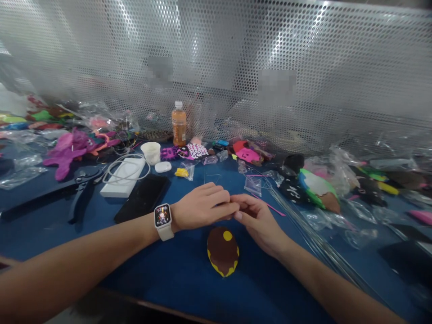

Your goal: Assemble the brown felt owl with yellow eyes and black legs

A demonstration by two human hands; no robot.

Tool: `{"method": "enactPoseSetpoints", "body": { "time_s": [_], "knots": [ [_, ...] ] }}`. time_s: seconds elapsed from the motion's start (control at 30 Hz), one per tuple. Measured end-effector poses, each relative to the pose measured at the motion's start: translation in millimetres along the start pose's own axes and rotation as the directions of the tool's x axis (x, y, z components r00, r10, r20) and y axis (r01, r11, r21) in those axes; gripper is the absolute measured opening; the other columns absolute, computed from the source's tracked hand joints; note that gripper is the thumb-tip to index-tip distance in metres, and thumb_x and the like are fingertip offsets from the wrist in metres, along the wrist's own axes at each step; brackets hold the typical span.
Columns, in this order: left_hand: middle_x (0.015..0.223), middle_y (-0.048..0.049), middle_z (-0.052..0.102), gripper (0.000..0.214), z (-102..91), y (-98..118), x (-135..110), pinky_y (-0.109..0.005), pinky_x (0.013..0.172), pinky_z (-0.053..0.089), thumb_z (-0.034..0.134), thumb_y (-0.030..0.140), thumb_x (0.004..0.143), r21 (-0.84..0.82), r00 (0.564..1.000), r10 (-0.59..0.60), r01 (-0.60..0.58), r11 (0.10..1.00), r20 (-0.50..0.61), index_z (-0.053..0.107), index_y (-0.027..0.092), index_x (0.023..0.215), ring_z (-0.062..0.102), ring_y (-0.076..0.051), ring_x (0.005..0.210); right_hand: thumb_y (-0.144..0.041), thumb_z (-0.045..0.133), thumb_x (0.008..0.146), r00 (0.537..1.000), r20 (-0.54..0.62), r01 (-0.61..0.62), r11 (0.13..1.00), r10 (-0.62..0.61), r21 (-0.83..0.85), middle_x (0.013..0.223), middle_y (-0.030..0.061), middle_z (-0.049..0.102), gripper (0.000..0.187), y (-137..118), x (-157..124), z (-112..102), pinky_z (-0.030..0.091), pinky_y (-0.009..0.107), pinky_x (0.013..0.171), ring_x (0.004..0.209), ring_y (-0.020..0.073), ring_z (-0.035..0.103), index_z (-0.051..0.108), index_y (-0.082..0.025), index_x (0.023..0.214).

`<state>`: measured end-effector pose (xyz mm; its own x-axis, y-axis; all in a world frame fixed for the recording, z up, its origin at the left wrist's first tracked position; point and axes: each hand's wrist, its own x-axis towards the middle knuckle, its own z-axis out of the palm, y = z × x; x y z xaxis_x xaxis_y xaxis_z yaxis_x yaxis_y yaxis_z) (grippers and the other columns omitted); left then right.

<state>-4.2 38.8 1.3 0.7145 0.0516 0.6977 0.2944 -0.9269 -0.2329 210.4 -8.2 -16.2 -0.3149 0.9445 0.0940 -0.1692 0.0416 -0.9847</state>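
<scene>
My left hand (pixel 201 206), with a white smartwatch (pixel 163 219) on its wrist, meets my right hand (pixel 257 221) over the blue table (pixel 175 274). The fingertips of both hands are pinched together at the middle; what they hold is too small to make out. Just below the hands a brown felt oval with yellow spots (pixel 223 250) lies flat on the table. A thin pink strip (pixel 270 206) runs to the right of my right hand.
A black phone (pixel 141 197), a white power bank with cable (pixel 123 176), a white cup (pixel 150 152) and an orange drink bottle (pixel 178 123) stand left of centre. Felt toys and plastic bags crowd the back and right. Thin wires (pixel 303 227) lie at right. A perforated metal screen (pixel 236 67) closes the back.
</scene>
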Motion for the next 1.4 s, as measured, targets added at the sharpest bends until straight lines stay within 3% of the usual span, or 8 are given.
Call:
{"method": "enactPoseSetpoints", "body": {
  "time_s": [0.2,0.37,0.5,0.63,0.8,0.97,1.27,1.4],
  "knots": [
    [0.095,-0.0065,0.065,0.029,5.3,0.2,-3.9,-0.031,0.078,0.05,0.045,0.032,0.112,-0.122,0.995,-0.089,0.093,0.988,0.04,0.063,0.016,0.128,0.06,-0.018,0.09,-0.034,0.094,0.073,0.996,-0.089,0.014,0.999,-0.011,0.03,0.093,0.0008,0.078,0.042,2.5,1.2,-2.1,0.06,0.032,0.084,0.085,0.017,0.073,0.077,-0.028,0.111],
    [0.097,-0.0078,0.067,0.033,5.7,0.0,-3.3,-0.03,0.077,0.051,0.043,0.031,0.113,-0.162,0.998,-0.059,0.062,0.985,0.023,0.061,0.012,0.132,0.06,-0.018,0.089,-0.029,0.096,0.071,0.994,-0.103,0.028,1.0,-0.029,-0.006,0.084,-0.0028,0.075,0.041,1.4,3.9,-4.8,0.061,0.029,0.08,0.079,0.0147,0.072,0.076,-0.028,0.107],
    [0.097,-0.0074,0.066,0.033,6.5,-0.4,-4.3,-0.031,0.078,0.051,0.041,0.03,0.113,-0.139,0.997,-0.05,0.057,0.989,0.051,0.061,0.014,0.134,0.06,-0.018,0.089,-0.03,0.095,0.071,0.997,-0.076,-0.007,1.0,0.006,-0.017,0.092,0.0006,0.08,0.046,0.7,4.0,-3.3,0.062,0.036,0.086,0.085,0.0185,0.076,0.075,-0.027,0.112],
    [0.095,-0.0062,0.065,0.03,7.2,-0.2,-5.5,-0.03,0.078,0.051,0.043,0.033,0.113,-0.165,0.99,-0.135,0.14,0.976,0.044,0.066,0.018,0.125,0.06,-0.017,0.089,-0.036,0.091,0.078,0.999,-0.025,-0.041,0.999,0.04,-0.017,0.104,0.0042,0.082,0.049,-0.5,2.9,-0.1,0.06,0.041,0.097,0.095,0.021,0.078,0.072,-0.026,0.123],
    [0.095,-0.0067,0.065,0.03,8.6,0.6,-5.1,-0.03,0.077,0.051,0.045,0.034,0.112,-0.204,0.994,-0.108,0.112,0.972,0.033,0.064,0.016,0.097,0.06,-0.017,0.087,-0.036,0.089,0.08,0.996,0.04,-0.079,0.995,0.081,-0.054,0.102,0.0031,0.081,0.048,-3.2,1.0,2.0,0.061,0.039,0.092,0.093,0.0201,0.077,0.069,-0.026,0.123],
    [0.102,-0.0082,0.067,0.029,9.5,-1.3,-6.5,-0.033,0.082,0.052,0.042,0.036,0.113,-0.197,0.995,-0.063,0.076,0.977,0.071,0.063,0.015,0.115,0.061,-0.019,0.094,-0.031,0.091,0.077,0.996,-0.001,-0.086,0.995,0.086,-0.045,0.093,-0.0009,0.078,0.05,-2.3,2.2,0.9,0.061,0.031,0.084,0.086,0.016,0.075,0.067,-0.027,0.121],
    [0.092,-0.0058,0.065,0.035,6.5,-1.6,-2.5,-0.031,0.074,0.045,0.042,0.03,0.113,-0.134,0.983,0.019,0.006,0.991,0.181,0.061,0.017,0.086,0.055,-0.017,0.08,-0.028,0.093,0.074,0.988,0.077,-0.129,0.987,0.137,-0.101,0.096,0.0016,0.079,0.052,-2.7,1.9,3.5,0.059,0.036,0.087,0.088,0.0191,0.075,0.068,-0.024,0.119],
    [0.097,-0.0036,0.067,0.02,4.1,-3.1,-0.2,-0.032,0.076,0.044,0.051,0.019,0.109,-0.034,0.976,0.099,-0.094,0.995,0.192,0.064,0.017,0.094,0.057,-0.016,0.084,-0.028,0.089,0.078,0.996,0.017,-0.088,0.978,0.093,-0.191,0.098,0.0023,0.08,0.048,-1.1,2.5,0.6,0.059,0.032,0.08,0.086,0.0188,0.075,0.066,-0.024,0.12]
  ]
}}
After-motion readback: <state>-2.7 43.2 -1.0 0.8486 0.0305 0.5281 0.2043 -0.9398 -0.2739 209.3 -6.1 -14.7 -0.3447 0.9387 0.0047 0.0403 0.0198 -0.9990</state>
